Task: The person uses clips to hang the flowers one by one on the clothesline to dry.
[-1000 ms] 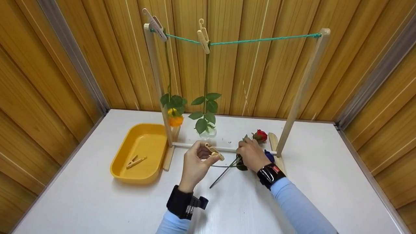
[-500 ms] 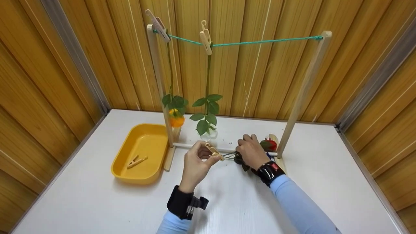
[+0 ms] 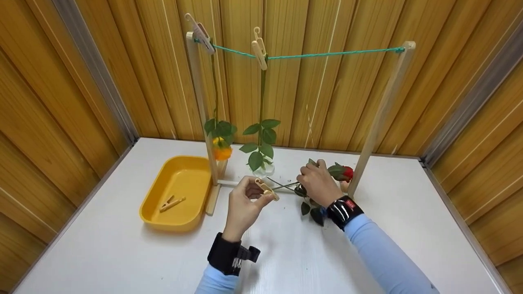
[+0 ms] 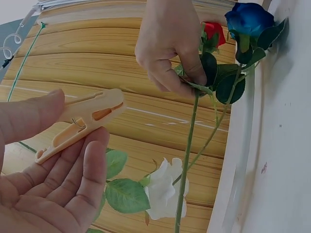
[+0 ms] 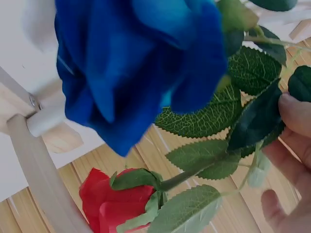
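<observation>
Swung rightward over the past second, the red rose [image 3: 347,173] now shows beside the right post [image 3: 380,108]. On the near side, the left grip [image 3: 245,206] pinches a pale clothespin [image 4: 85,121]; beyond, the right grip [image 3: 320,183] seems closed round that rose's stem [image 4: 191,131], with the blue rose [image 4: 250,22] close by. The red one is probably light, stiff-stemmed and soft-petalled, best held by bare stem; vivid petals, toothed leaves [image 5: 189,208]. Farthest, a white rose [image 3: 266,168] hangs upside down

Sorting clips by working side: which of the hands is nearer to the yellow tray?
Left. The left hand, pinching a clothespin, is to the right of the yellow tray; the right hand, gripping a rose stem, is farther out on that same side.
</observation>
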Tool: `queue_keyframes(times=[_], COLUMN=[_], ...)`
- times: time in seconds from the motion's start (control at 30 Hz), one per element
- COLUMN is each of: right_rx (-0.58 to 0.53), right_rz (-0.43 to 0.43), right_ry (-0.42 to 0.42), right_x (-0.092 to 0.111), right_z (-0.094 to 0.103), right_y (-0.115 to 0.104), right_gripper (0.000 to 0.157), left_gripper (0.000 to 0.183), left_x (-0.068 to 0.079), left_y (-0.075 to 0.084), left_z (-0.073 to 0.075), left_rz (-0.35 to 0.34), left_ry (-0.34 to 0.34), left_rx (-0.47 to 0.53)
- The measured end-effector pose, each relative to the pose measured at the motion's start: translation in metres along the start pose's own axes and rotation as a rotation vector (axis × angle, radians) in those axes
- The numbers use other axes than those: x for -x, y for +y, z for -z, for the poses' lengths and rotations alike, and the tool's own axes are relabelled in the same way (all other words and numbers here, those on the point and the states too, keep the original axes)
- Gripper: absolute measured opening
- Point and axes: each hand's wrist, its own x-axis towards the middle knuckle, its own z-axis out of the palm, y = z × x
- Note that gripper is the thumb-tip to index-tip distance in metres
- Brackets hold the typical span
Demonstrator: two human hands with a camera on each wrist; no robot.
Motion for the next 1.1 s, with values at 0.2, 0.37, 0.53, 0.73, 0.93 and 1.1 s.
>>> queue_keyframes(times=[0.2,0.37,0.53,0.73,0.93,1.1], right_rx=[-0.107,-0.193,-0.274,-0.34,-0.35,-0.305], right_rz=[-0.007,-0.028,-0.064,-0.099,-0.092,-0.085], right_ry=[-0.112,-0.17,-0.229,-0.3,-0.22,-0.16], right_x=[0.001,0.001,0.002,0.006,0.002,-0.003], right_z=[-0.002,-0.007,-0.011,-0.017,-0.02,-0.025], right_y=[-0.003,-0.004,-0.003,-0.001,-0.005,-0.014], right_gripper=[0.019,0.032,0.038,0.03,0.01,0.006], left_gripper=[0.034,0.034,0.035,0.034,0.034,0.034], left_x=[0.001,0.001,0.001,0.001,0.001,0.001], left_y=[-0.001,-0.001,-0.001,0.0,0.0,0.0], left_z=[0.0,0.0,-0.001,-0.001,-0.001,-0.001], left_rz=[0.003,0.003,0.002,-0.002,-0.011,-0.007], left_ry=[0.002,0.004,-0.002,0.004,0.005,0.001], left_rx=[-0.007,-0.009,-0.006,-0.016,-0.021,-0.02])
